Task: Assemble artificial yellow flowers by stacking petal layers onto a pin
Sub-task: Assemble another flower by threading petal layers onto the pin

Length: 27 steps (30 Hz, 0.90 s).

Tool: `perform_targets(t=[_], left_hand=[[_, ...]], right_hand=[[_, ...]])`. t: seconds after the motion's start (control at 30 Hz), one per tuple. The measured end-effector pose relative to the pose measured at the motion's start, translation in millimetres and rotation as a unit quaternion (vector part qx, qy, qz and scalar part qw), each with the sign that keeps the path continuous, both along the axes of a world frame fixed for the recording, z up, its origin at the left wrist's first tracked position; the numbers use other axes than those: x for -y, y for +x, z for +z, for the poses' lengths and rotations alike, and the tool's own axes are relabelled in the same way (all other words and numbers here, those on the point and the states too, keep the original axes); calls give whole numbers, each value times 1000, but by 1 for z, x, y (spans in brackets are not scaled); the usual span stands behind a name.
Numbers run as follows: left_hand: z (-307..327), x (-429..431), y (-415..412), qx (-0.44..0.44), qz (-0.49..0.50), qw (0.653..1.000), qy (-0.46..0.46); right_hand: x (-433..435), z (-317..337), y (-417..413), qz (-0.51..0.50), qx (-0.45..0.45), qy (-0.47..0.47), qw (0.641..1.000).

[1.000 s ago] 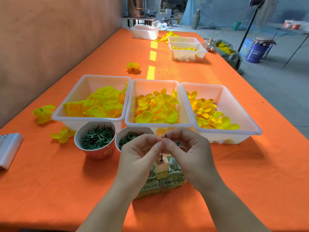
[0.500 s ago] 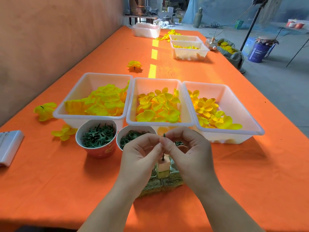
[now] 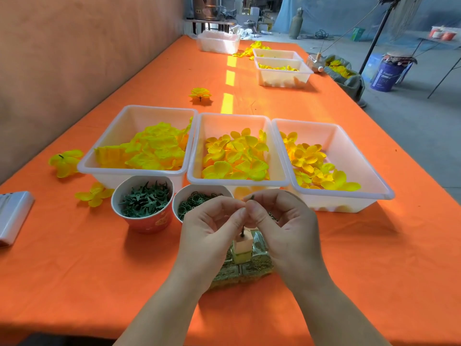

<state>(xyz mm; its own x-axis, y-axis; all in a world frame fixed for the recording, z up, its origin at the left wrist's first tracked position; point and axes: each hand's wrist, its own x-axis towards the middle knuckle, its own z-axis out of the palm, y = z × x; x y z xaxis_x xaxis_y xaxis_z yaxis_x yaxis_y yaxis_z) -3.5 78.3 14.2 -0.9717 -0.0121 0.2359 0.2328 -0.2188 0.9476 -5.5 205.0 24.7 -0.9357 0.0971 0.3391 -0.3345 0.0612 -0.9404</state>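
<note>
The tablecloth [image 3: 74, 258] is matt orange cloth, faintly creased. The 3 near tubs [image 3: 237, 182] are smooth white plastic with a soft sheen (slightly translucent at the walls). The yellow petals [image 3: 149, 151] look like thin, crinkled, matt fabric. The green calyx stars [image 3: 146, 201] are dull moulded plastic, their red cup [image 3: 149, 222] glossy paper. The dark pin [image 3: 242, 231] looks matt, its pale block [image 3: 243, 243] like matt foam.

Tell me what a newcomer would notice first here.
Three white tubs of yellow petals sit in a row across the orange cloth. In front of them, the left hand and right hand pinch a green pin standing in a small block. Two cups of green parts stand to their left.
</note>
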Motion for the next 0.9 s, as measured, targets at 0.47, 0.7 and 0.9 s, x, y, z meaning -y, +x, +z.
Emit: perform_targets(t=[0.47, 0.7, 0.9], left_hand=[[-9, 3, 2, 15, 3, 1000, -2], [-11, 13, -3, -4, 64, 995, -70], [-4, 14, -2, -20, 35, 995, -91]], right_hand=[[2, -7, 1, -16, -46, 68, 997], [0, -36, -1, -30, -50, 113, 992], [-5, -43, -1, -19, -56, 128, 990]])
